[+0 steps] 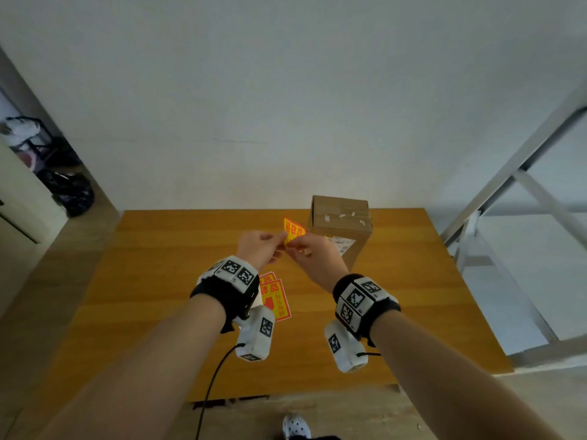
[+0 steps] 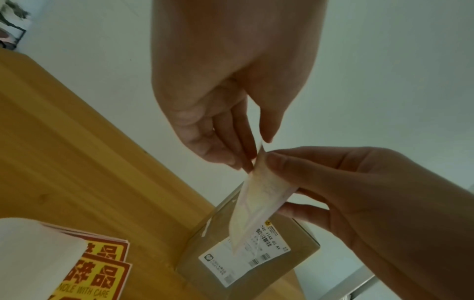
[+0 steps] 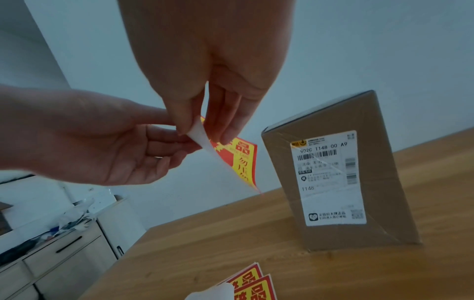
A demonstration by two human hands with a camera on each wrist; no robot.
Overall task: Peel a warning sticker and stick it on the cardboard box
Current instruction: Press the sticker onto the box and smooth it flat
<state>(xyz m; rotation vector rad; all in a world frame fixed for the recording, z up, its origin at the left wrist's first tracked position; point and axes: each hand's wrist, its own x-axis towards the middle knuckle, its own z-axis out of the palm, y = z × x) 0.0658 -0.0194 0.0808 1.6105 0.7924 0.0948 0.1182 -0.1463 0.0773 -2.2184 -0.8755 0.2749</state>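
Both the left hand (image 1: 260, 249) and the right hand (image 1: 313, 252) pinched one red-and-yellow warning sticker (image 1: 293, 229) above the wooden table (image 1: 158, 281). The brown cardboard box (image 1: 340, 227) stood upright just right of it.

The bench (image 1: 158, 281) is wood with a visible grain, smooth with a soft sheen. The cardboard box (image 3: 341, 166) is plain brown card wrapped in clear glossy tape; its top in the head view carries white torn paper scraps. A white paper shipping label (image 3: 330, 178) sits on its front — matt, under the tape. The warning sticker (image 3: 236, 156) is thin printed paper, red and yellow on the face, with a white smooth backing (image 3: 202, 138) curling off one corner. The spare stickers (image 1: 274, 300) on the bench look like the same printed paper. Black cloth wrist straps (image 1: 222, 293) carry hard white plastic blocks.
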